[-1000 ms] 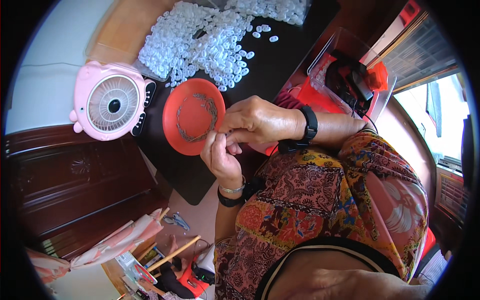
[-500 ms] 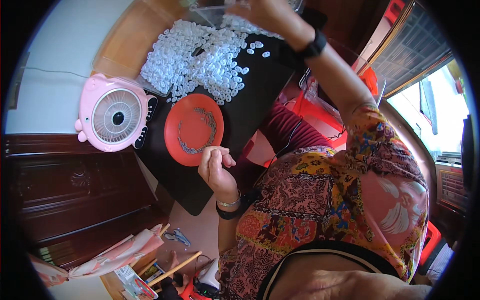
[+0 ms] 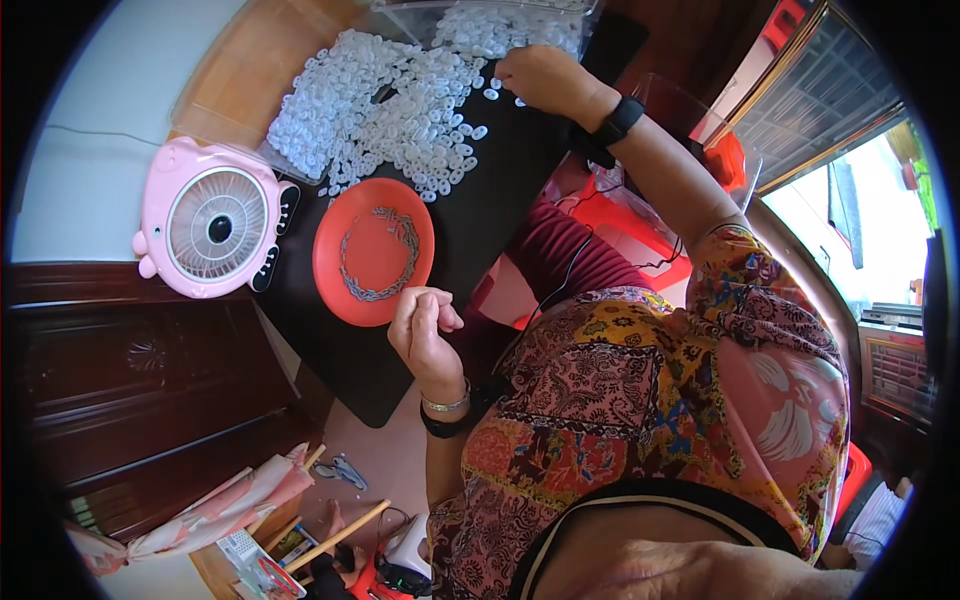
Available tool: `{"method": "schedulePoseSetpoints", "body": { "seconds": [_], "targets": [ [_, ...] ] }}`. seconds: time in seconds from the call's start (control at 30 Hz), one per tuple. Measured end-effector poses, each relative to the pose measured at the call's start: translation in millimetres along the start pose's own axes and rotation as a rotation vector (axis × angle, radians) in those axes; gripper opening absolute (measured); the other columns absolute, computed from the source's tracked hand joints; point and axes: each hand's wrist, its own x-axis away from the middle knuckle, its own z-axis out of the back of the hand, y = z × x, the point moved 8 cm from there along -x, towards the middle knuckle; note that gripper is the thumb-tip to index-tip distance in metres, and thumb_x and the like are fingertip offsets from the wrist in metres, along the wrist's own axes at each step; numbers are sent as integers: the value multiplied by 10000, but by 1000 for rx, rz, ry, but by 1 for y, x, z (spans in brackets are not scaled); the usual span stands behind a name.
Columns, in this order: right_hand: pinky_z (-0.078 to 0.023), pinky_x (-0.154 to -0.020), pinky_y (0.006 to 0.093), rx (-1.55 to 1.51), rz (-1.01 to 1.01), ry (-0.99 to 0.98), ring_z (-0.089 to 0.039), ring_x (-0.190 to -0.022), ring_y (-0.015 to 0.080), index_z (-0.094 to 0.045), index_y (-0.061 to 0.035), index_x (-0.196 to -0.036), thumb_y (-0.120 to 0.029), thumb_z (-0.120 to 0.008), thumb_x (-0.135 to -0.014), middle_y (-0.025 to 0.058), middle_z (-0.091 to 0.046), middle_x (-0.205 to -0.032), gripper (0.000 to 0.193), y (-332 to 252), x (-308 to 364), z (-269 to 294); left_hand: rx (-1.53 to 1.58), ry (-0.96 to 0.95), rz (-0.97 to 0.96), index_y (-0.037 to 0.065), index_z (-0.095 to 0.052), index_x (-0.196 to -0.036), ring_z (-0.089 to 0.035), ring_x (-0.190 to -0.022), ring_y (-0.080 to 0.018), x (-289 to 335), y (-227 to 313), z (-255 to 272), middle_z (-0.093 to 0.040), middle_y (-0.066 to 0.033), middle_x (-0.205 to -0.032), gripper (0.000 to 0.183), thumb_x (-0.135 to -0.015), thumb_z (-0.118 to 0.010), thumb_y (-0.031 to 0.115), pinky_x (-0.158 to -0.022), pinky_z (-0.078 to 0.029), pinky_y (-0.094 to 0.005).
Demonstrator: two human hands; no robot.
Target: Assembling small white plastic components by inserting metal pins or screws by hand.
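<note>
My left hand [image 3: 425,338] is raised by the near edge of a red round plate [image 3: 330,255], its fingers curled and pressed together. Whatever they hold, if anything, is hidden. On the plate, small grey metal pieces [image 3: 408,238] lie in a ring. My right hand [image 3: 552,82] is stretched out past the plate, low over the black table. Its fingertips are closed together at a small white oval piece [image 3: 496,84] at the edge of the heap. Many white oval plastic pieces with holes [image 3: 420,110] are piled and scattered beyond the plate.
A clear tray [image 3: 405,8] holding more white pieces stands at the far side. Left of the plate is a pink animal-shaped fan [image 3: 205,220] at the edge of the black table [image 3: 345,375]. To the right are a red stool [image 3: 630,230] and a clear plastic bin [image 3: 670,105].
My right hand has come down and back from over the far tray to the edge of the white heap. My left hand keeps its closed pose near the plate. The view has shifted slightly.
</note>
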Motion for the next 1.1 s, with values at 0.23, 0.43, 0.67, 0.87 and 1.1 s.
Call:
{"method": "schedulePoseSetpoints", "body": {
  "seconds": [0.23,0.43,0.67,0.87,1.1],
  "targets": [
    [-531,-727,404,150,-5,-81,-661,-821,342,-693,-16,-804,-118,-561,-762,186,-673,-855,171,7,-6,-21,7,-9,17,-10,-543,-741,-431,-527,-112,3,1,-1,-430,-28,-587,224,-901,-439,107,-508,-357,-242],
    [-524,-728,416,46,58,-125,-656,-818,344,-675,-26,-817,-112,-557,-755,172,-669,-833,158,-17,-14,-28,31,-15,1,-10,-548,-744,-425,-525,-110,2,-6,3,-436,-30,-584,234,-910,-439,114,-508,-351,-240],
    [-477,-699,434,-341,178,-185,-613,-831,351,-624,-70,-841,-191,-531,-776,153,-637,-843,167,-27,-15,-29,1,-35,6,-14,-552,-749,-424,-522,-109,5,-3,-1,-443,-32,-579,241,-917,-437,116,-509,-347,-239],
    [-475,-699,441,-118,114,-107,-602,-819,364,-628,-65,-831,-201,-517,-782,151,-630,-836,182,-14,-29,-17,31,-18,10,-17,-558,-751,-434,-528,-90,5,-5,2,-466,-19,-569,220,-903,-464,113,-521,-329,-229],
    [-490,-687,467,-44,131,-207,-626,-783,361,-630,-54,-769,-190,-544,-739,160,-639,-787,164,-38,-27,-36,-3,-37,3,-23,-557,-748,-434,-518,-108,4,-2,-3,-457,-33,-569,240,-914,-440,105,-515,-331,-236]
  ]
}}
